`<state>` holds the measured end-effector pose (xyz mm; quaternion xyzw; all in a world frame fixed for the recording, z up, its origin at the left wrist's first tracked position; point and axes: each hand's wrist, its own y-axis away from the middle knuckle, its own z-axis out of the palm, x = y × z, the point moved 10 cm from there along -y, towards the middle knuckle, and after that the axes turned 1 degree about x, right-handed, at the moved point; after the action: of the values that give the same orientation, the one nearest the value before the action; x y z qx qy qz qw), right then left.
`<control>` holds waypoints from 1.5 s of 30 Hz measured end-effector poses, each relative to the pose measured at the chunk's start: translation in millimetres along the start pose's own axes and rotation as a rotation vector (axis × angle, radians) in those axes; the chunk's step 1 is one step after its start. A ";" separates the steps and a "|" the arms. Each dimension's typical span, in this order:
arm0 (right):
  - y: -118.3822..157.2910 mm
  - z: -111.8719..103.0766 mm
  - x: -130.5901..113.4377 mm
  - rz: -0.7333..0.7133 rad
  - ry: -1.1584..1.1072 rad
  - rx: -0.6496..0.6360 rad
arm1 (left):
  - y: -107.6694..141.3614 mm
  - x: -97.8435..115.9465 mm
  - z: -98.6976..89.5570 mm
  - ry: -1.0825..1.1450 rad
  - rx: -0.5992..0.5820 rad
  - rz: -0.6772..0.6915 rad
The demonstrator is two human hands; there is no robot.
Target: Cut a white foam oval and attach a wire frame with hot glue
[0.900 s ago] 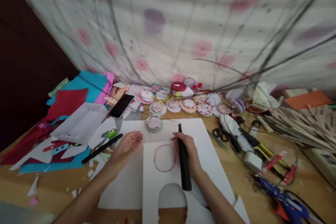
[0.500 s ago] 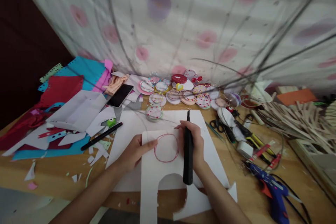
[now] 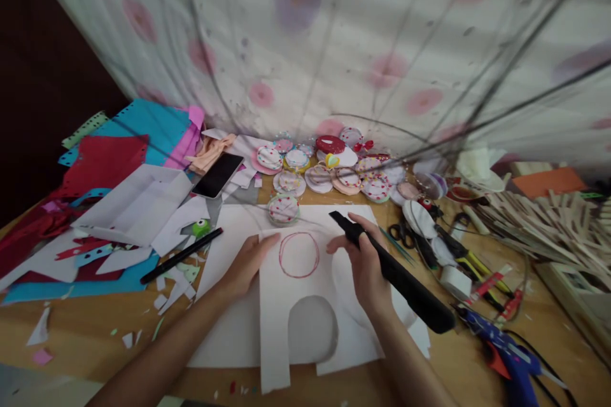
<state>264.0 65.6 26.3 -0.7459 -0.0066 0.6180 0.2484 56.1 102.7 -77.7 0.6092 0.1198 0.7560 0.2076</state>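
Observation:
A white sheet (image 3: 274, 324) with a rounded cut-out at its lower part lies over a larger white sheet (image 3: 224, 331). A red circle (image 3: 299, 255) is drawn near its top. My left hand (image 3: 245, 262) pinches the sheet's upper left edge, thumb on top, just left of the circle. To the right of the circle, my right hand (image 3: 365, 261) grips a black cutter knife (image 3: 405, 280), its dark tip pointing up and left, above the paper.
Round beaded pieces (image 3: 296, 183) line the back. Left are a phone (image 3: 219, 175), a white box (image 3: 136, 203), a black pen (image 3: 181, 255) and paper scraps. Right are scissors (image 3: 401, 235), pliers (image 3: 470, 262), a blue glue gun (image 3: 506, 346) and wooden sticks (image 3: 548, 222).
The knife has swung from nearly upright to a slant, tip up-left. My right hand has shifted right and away from the sheet. The cut-out sheet sits slightly higher.

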 end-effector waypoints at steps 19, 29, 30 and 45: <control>37.6 -66.4 -32.7 0.041 -0.213 0.339 | 86.2 1.3 -10.6 -0.053 0.060 0.142; 49.6 -17.5 -45.0 -0.012 0.207 0.114 | 83.7 1.5 25.9 -0.342 -0.182 0.221; 50.8 -15.3 -49.7 -0.033 0.214 0.103 | 81.5 6.3 24.3 -0.374 -0.157 0.239; 88.9 -19.3 -61.3 -0.096 0.227 0.112 | 91.0 49.0 14.7 -0.713 0.005 0.565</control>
<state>240.9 -38.8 51.2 -0.7948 0.0203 0.5163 0.3183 46.7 43.6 7.8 0.8408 -0.1282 0.5255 0.0200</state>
